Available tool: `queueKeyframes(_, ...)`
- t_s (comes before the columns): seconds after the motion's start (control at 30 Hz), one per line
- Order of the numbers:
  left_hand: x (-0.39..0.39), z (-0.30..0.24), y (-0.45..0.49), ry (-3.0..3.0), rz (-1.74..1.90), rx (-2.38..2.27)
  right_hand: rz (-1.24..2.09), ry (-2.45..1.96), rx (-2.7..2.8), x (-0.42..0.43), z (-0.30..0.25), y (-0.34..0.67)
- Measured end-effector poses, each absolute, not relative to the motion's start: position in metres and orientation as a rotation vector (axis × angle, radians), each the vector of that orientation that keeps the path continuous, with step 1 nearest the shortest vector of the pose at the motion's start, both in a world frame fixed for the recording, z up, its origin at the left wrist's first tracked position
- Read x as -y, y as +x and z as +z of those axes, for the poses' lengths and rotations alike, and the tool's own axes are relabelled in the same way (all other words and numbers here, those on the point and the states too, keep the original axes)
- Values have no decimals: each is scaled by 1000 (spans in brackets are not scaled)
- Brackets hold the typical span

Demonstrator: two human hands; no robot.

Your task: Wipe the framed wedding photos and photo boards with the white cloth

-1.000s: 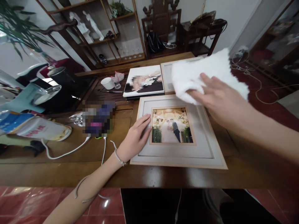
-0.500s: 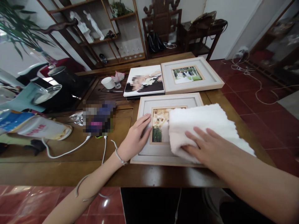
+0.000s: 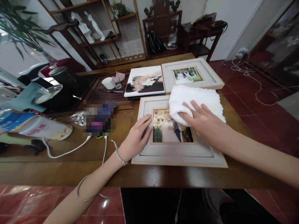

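A pale wooden picture frame (image 3: pixel 163 154) with a wedding photo lies flat near the front of the wooden table (image 3: pixel 70 174). My left hand (image 3: pixel 136 138) rests flat on the frame's left side, fingers stretched out, holding it still. My right hand (image 3: pixel 205 123) lies flat with fingers spread on a folded white towel (image 3: pixel 196 99), pressing it onto the frame's upper right part. The towel hides the frame's far right corner and part of the photo.
A second framed photo (image 3: pixel 213 81) and a canvas print (image 3: pixel 144 82) lie further back. A white cup (image 3: pixel 108 83), a blurred box (image 3: pixel 99 118), white cables (image 3: pixel 67 152) and a printed packet (image 3: pixel 35 127) sit to the left. Shelves and a dark chair stand behind.
My right hand swept the towel from above the far frame down over the near frame, then back up to its upper right. My left hand stayed in place.
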State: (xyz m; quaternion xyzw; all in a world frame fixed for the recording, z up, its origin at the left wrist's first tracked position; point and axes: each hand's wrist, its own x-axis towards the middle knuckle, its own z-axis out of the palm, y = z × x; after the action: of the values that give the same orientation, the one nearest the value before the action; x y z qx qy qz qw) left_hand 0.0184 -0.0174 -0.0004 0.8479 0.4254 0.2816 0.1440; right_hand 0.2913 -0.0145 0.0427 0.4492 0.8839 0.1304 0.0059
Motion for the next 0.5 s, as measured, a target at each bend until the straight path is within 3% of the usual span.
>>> queueKeyframes(0.23,17,-1,18,2437,827,-1228,470,1316,-2653,-17,43,288)
queueKeyframes(0.5,17,-2,18,2456,827,-1229,271,1173,-2761,66,40,272)
